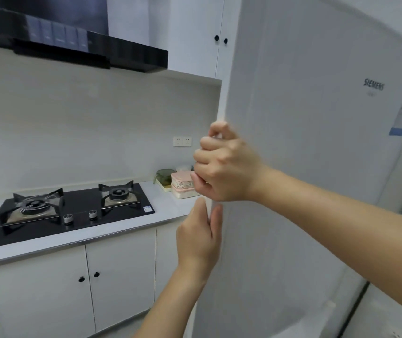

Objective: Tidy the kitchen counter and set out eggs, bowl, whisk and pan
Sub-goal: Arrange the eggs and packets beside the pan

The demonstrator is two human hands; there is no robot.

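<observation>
A tall white fridge door (312, 167) fills the right half of the head view. My right hand (226, 164) is curled around the door's left edge at mid height. Just below it, my left hand (200, 237) grips the same edge, fingers wrapped behind it. No eggs, bowl, whisk or pan are visible. The fridge's inside is hidden behind the door.
A black two-burner gas hob (73, 211) sits in the grey counter (163, 203) to the left. Pink stacked containers (182, 189) and a green glass jar (164, 175) stand at the counter's far right corner by the fridge. A range hood (73, 45) hangs above; white cabinets (121, 276) below.
</observation>
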